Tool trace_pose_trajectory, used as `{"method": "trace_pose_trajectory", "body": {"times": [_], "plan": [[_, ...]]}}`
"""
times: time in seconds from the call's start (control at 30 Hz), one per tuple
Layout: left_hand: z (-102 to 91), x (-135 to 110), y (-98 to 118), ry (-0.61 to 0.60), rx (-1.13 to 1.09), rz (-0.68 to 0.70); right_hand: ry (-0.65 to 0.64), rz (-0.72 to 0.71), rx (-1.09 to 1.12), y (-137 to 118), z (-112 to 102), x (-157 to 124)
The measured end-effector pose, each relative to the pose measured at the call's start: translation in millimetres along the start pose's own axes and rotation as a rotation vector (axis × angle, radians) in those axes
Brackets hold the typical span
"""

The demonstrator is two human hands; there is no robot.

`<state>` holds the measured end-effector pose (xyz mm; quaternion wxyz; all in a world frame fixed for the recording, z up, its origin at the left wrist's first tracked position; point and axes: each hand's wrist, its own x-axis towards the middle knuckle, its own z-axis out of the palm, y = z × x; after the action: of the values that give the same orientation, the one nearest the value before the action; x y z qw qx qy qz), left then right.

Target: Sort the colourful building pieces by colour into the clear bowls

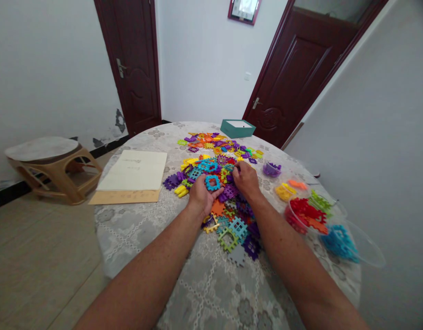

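Note:
My left hand (200,198) holds a blue square toothed building block (208,183) with an open middle, palm turned up over the pile. At the right of the pile, my right hand (246,179) has its fingertips closed among the pieces; what they grip, if anything, is hidden. Between and under both hands spreads a mixed heap of plastic interlocking blocks (229,192) in purple, yellow, orange, green and blue. Nearer to me lie a light-blue window-shaped block (238,226), a green frame block (227,240) and a grey block (237,255).
On the right stand clear tubs of sorted pieces: purple (272,169), yellow (284,192), red (305,211), green (319,204) and blue (339,243). A green box (238,130) sits at the back. Paper sheets (134,170) lie left. A stool (55,167) stands beside the table.

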<state>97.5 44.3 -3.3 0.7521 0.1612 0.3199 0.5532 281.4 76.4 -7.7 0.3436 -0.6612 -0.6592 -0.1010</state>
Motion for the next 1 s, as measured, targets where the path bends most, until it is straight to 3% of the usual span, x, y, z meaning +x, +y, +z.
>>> {"method": "trace_pose_trajectory", "body": {"times": [0.17, 0.37, 1.0], "plan": [[-1.1, 1, -2, -0.034, -0.001, -0.019, 0.095, 0.069, 0.232, -11, -21, -16], [-0.7, 2, -2, -0.024, -0.015, -0.008, -0.131, 0.362, 0.675, -26, -26, -27], [-1.1, 1, -7, -0.172, 0.075, -0.020, -0.309, 0.256, 0.681, -35, -23, -35]]}}
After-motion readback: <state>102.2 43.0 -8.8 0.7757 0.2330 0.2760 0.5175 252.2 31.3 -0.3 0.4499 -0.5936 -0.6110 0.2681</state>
